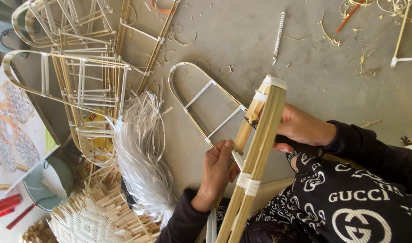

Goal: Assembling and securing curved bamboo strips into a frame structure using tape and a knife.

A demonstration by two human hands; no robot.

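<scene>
A bamboo frame (260,144) of pale split strips, bound with white plastic bands, stands tilted between my knees. Its arched end (188,81) with two white cross-rungs lies on the grey floor. My left hand (217,173) grips the frame's side strip and pinches a white binding strip near a wrapped joint (247,183). My right hand (300,130) is closed around a dark-handled tool, its tip against the frame by an upper white band (260,96). I wear dark sleeves and a black patterned garment with white print.
A pile of finished arched bamboo frames (80,72) lies at upper left. A bundle of white plastic strips (140,153) fans out beside it. Stacked short bamboo sticks (98,216) sit at lower left. Curled shavings and a white wrapped stick (278,36) litter the floor.
</scene>
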